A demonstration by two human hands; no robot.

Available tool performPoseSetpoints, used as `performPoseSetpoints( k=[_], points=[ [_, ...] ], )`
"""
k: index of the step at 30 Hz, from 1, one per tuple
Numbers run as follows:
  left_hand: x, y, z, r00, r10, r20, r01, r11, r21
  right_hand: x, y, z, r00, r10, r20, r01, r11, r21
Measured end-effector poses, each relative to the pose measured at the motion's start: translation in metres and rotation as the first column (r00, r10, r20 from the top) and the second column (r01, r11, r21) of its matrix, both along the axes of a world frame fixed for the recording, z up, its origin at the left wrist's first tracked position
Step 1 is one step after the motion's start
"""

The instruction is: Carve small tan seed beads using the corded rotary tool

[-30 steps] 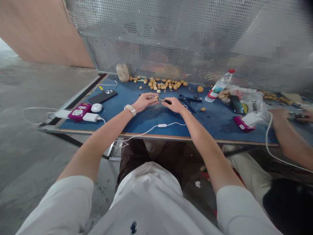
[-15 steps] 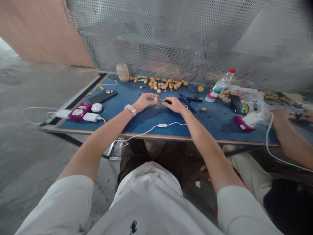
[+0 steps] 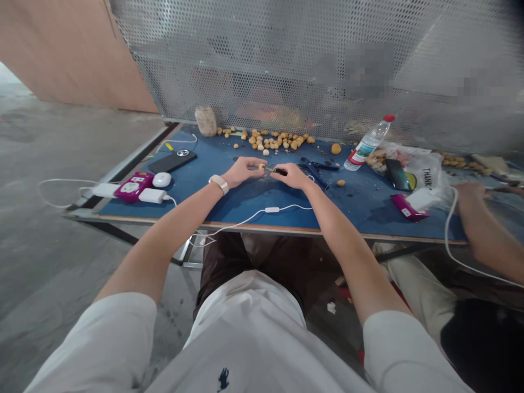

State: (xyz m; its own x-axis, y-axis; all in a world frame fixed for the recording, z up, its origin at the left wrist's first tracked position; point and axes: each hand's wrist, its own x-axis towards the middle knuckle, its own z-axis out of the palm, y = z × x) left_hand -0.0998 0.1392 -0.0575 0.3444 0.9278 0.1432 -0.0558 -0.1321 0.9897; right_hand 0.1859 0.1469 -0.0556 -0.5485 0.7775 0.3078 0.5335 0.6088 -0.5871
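Observation:
My left hand [image 3: 244, 171], with a pale band on its wrist, is closed around a small round tan ball [image 3: 261, 166] at the fingertips. From the other side, my right hand [image 3: 289, 174] grips a small dark-handled tool [image 3: 279, 171] whose thin metal tip points left at the ball. Whether tip and ball touch, I cannot tell. Both hands are low over the blue tabletop [image 3: 241, 204]. Farther back lies a heap of similar tan balls [image 3: 282, 141]. To the right of my right hand, a blue-handled hand tool [image 3: 317, 165] rests on the table.
A jar [image 3: 206, 121] stands at the back left, near a black phone [image 3: 173, 161] and a magenta power block [image 3: 133, 187]. On the right stand a water bottle [image 3: 366, 144], another phone [image 3: 397, 173] and a second magenta block [image 3: 409, 208]. A white cable [image 3: 272, 209] crosses the front. A co-worker's arm [image 3: 487, 229] reaches in.
The ball has turned slightly in my left fingers, and the tool's tip has shifted a little. My arms stay nearly still. At the right, the co-worker's hands have moved slightly.

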Motion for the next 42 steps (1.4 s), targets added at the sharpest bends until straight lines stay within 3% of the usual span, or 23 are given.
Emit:
performPoseSetpoints(
  k=[20, 39, 42],
  points=[
    [-0.001, 0.0003, 0.0011, 1.0, 0.014, -0.016, -0.014, 1.0, -0.004, 0.0007, -0.0027, 0.0034, 1.0, -0.006, -0.003, 0.006, 1.0, -0.016],
    [0.0032, -0.0036, 0.005, 0.997, -0.019, 0.074, 0.023, 0.999, -0.045, 0.0015, -0.0015, 0.0046, 1.0, 0.014, -0.01, -0.014, 1.0, -0.022],
    [0.0048, -0.0031, 0.0075, 0.995, -0.017, 0.1, 0.028, 0.994, -0.108, 0.0019, -0.0005, 0.0034, 0.999, 0.013, -0.035, -0.015, 0.999, -0.038]
  ],
)
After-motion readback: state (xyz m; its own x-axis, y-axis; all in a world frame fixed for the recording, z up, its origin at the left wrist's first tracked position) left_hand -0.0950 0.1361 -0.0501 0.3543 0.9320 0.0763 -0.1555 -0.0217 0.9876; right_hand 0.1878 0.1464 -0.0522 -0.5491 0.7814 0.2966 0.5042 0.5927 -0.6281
